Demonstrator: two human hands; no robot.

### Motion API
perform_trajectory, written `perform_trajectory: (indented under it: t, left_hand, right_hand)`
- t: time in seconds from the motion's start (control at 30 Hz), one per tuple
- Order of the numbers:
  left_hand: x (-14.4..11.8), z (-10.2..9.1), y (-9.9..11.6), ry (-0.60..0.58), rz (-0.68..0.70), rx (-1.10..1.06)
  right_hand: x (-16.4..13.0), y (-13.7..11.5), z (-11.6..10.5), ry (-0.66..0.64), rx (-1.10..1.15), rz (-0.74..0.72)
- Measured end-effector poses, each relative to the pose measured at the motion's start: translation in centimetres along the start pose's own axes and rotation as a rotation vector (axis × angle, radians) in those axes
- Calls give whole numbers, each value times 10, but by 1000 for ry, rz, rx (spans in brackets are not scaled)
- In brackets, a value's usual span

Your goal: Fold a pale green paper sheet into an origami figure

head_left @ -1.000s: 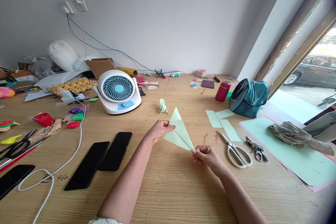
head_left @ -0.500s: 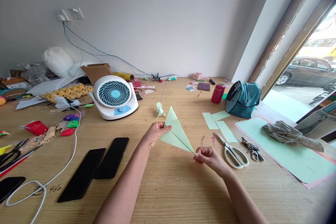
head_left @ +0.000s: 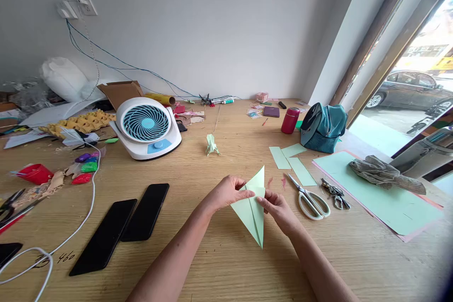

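Note:
A folded sheet of pale green paper (head_left: 252,214) is held between my two hands above the wooden table, one sharp point up and another down, with a crease line running along its lower half. My left hand (head_left: 228,193) grips its left edge, thumb lying across the front. On the right edge my right hand (head_left: 278,205) pinches the paper between thumb and fingers. Fingers behind the sheet are partly hidden. Beyond the hands stands a small folded green paper figure (head_left: 211,145).
White-handled scissors (head_left: 313,204) and keys (head_left: 336,193) lie to the right, near green paper strips (head_left: 302,171) and large sheets (head_left: 382,198). Two black phone-like slabs (head_left: 146,212) and a fan (head_left: 146,127) are on the left. A red flask (head_left: 290,120) and teal bag (head_left: 323,127) stand behind.
The paper has been turned, so a long point now aims down toward me. My right hand has moved from the lower corner up to the right edge, close to my left hand.

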State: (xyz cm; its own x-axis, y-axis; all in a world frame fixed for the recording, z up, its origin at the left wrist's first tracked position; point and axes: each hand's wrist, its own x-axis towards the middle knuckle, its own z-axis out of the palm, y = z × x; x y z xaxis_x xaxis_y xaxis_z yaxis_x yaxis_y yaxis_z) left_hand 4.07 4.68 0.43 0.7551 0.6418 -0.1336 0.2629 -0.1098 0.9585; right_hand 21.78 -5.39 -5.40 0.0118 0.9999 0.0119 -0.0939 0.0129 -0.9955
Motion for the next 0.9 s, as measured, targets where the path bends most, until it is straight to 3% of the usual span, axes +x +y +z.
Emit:
perform_trajectory:
  t: [0.13, 0.27, 0.4, 0.63, 0.9]
  left_hand:
    - [-1, 0, 2, 40, 60, 21]
    - [2, 0, 3, 51, 85, -158]
    - [3, 4, 4, 44, 46, -258]
    - [7, 20, -5, -162, 71, -254]
    - [10, 24, -14, -135, 14, -44]
  right_hand:
    - [4, 10, -2, 128, 161, 7]
    - [6, 7, -4, 290, 295, -24]
    - [5, 3, -5, 367, 377, -55]
    - [5, 3, -4, 397, 430, -82]
    - [4, 1, -3, 392, 420, -98]
